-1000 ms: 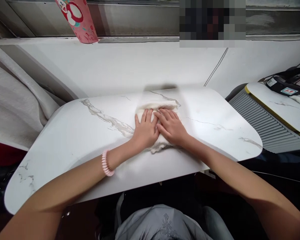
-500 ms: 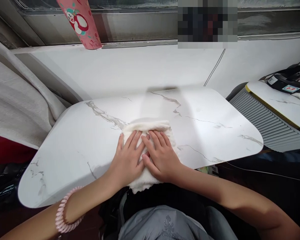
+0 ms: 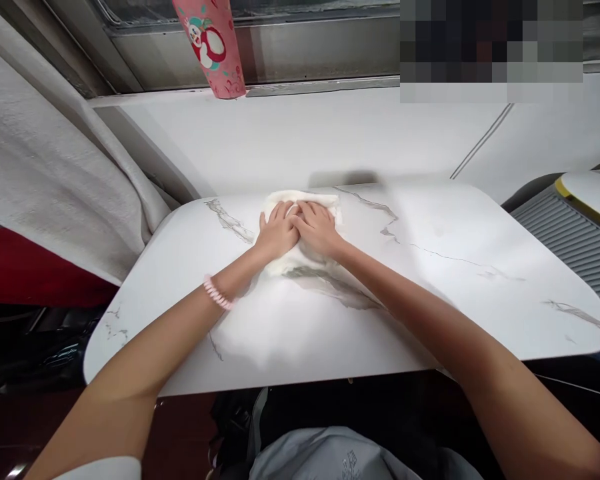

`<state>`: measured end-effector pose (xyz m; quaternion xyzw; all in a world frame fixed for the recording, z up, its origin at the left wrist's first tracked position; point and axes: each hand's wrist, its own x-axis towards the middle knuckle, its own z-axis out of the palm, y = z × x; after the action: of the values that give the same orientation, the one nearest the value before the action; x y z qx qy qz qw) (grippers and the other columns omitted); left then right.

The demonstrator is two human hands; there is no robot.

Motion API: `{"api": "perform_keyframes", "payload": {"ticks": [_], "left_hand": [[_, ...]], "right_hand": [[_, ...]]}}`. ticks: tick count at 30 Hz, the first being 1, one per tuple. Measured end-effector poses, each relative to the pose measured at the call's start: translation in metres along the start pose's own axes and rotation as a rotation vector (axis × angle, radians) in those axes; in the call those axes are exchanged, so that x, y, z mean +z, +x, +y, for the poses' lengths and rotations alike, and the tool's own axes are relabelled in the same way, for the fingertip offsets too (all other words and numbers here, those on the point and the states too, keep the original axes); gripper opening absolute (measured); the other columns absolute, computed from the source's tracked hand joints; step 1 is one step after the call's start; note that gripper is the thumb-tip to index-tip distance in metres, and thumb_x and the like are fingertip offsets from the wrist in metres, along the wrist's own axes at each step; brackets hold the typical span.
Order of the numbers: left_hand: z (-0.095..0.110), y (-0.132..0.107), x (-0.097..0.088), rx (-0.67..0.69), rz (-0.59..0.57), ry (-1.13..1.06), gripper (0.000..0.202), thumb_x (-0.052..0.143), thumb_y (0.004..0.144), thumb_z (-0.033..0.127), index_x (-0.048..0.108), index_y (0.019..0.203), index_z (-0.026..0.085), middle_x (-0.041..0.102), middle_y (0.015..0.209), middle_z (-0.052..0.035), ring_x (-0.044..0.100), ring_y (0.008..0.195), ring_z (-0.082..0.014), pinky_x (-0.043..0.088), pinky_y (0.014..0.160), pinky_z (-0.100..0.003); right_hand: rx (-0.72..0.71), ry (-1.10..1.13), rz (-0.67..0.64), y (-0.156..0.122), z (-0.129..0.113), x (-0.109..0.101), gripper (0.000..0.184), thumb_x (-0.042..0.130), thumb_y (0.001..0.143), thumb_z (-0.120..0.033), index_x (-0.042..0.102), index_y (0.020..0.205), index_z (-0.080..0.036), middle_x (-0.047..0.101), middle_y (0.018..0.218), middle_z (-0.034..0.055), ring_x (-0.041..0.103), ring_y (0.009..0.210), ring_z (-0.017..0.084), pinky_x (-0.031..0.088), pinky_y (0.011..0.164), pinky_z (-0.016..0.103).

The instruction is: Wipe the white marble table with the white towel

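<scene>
A white cloth point(image 3: 286, 268) lies flat on the white marble-patterned table point(image 3: 180, 267), towards its far edge. Pressed down on its left part is my left hand point(image 3: 279, 232), fingers stretched out and pointing away from me. My right hand point(image 3: 320, 230) lies flat on the cloth's right part, fingers extended, its thumb side meeting my left hand. Both palms and much of the cloth's middle are hidden beneath the hands. A pink coiled band point(image 3: 217, 292) circles my left wrist.
A pink cup point(image 3: 213, 50) with a cartoon figure stands on the window ledge behind the table. Pale curtain point(image 3: 55, 133) hangs at the left. On the right is a grey ribbed panel point(image 3: 570, 233) beside another white surface. A white wall point(image 3: 280, 140) rises behind.
Both hands have slid the cloth away from me, from the table's near edge to near its far edge. My arms are stretched further out, and the view has shifted left.
</scene>
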<state>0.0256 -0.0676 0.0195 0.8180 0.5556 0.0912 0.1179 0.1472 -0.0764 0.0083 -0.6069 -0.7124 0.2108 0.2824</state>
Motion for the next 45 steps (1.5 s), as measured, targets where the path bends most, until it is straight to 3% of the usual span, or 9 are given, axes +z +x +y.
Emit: {"api": "perform_keyframes", "payload": {"ticks": [5,12,17,24,31,36,40,45], "left_hand": [[-0.02,0.049,0.002,0.028,0.074,-0.027,0.053,0.031,0.093,0.029,0.037,0.146,0.027,0.033,0.156,-0.0066,0.025,0.145,-0.0257,0.017,0.116,-0.059],[-0.051,0.085,0.0,0.098,0.146,-0.094,0.05,0.039,0.087,0.027,0.05,0.136,0.029,0.044,0.15,-0.0042,0.036,0.138,-0.0226,0.027,0.115,-0.047],[-0.061,0.095,0.0,0.13,0.159,-0.097,0.047,0.041,0.087,0.027,0.056,0.131,0.025,0.05,0.144,-0.007,0.041,0.133,-0.0244,0.03,0.113,-0.044],[-0.061,0.089,-0.001,0.148,0.153,-0.095,0.047,0.037,0.091,0.03,0.051,0.136,0.028,0.046,0.149,-0.0038,0.037,0.136,-0.0242,0.027,0.114,-0.046],[-0.057,0.055,-0.004,0.089,0.165,-0.059,0.047,0.035,0.094,0.034,0.048,0.139,0.027,0.04,0.153,-0.0055,0.032,0.141,-0.0234,0.023,0.116,-0.048],[-0.051,0.015,-0.005,0.046,0.118,0.012,0.049,0.029,0.097,0.036,0.041,0.143,0.025,0.034,0.156,-0.0073,0.026,0.145,-0.025,0.018,0.117,-0.054],[-0.043,-0.034,-0.005,0.049,0.074,0.073,0.051,0.025,0.097,0.034,0.036,0.146,0.023,0.032,0.158,-0.0091,0.022,0.147,-0.0252,0.016,0.118,-0.056],[-0.033,-0.114,-0.001,0.051,0.096,0.15,0.054,0.023,0.097,0.034,0.038,0.146,0.017,0.033,0.156,-0.0137,0.022,0.147,-0.0289,0.017,0.117,-0.059]], "right_hand": [[-0.097,-0.114,0.11,0.041,0.016,0.011,0.053,0.028,0.099,-0.037,0.04,0.144,-0.012,0.046,0.145,0.0123,0.035,0.137,0.026,0.019,0.116,0.047],[-0.107,-0.199,0.134,0.075,0.014,0.018,0.048,0.029,0.099,-0.035,0.043,0.14,-0.014,0.05,0.141,0.0133,0.039,0.133,0.027,0.021,0.114,0.046],[-0.102,-0.218,0.153,0.084,0.011,0.021,0.046,0.03,0.099,-0.035,0.047,0.136,-0.015,0.054,0.133,0.0141,0.042,0.127,0.028,0.023,0.112,0.047],[-0.112,-0.214,0.147,0.082,0.013,0.023,0.049,0.034,0.098,-0.039,0.046,0.139,-0.015,0.049,0.14,0.0142,0.039,0.132,0.028,0.02,0.114,0.047],[-0.194,-0.186,0.119,0.061,0.004,0.027,0.049,0.033,0.098,-0.037,0.045,0.14,-0.015,0.048,0.144,0.0117,0.037,0.135,0.025,0.021,0.116,0.045],[-0.215,-0.201,0.123,0.026,-0.01,0.032,0.05,0.035,0.098,-0.036,0.045,0.14,-0.012,0.048,0.144,0.0129,0.036,0.136,0.025,0.021,0.117,0.044],[-0.223,-0.219,0.119,-0.02,-0.027,0.036,0.051,0.037,0.096,-0.035,0.045,0.14,-0.01,0.046,0.145,0.0157,0.036,0.137,0.027,0.021,0.118,0.046],[-0.313,-0.184,-0.02,-0.086,-0.048,0.035,0.061,0.038,0.096,-0.042,0.04,0.144,-0.006,0.038,0.15,0.0197,0.03,0.141,0.032,0.016,0.12,0.051]]}}
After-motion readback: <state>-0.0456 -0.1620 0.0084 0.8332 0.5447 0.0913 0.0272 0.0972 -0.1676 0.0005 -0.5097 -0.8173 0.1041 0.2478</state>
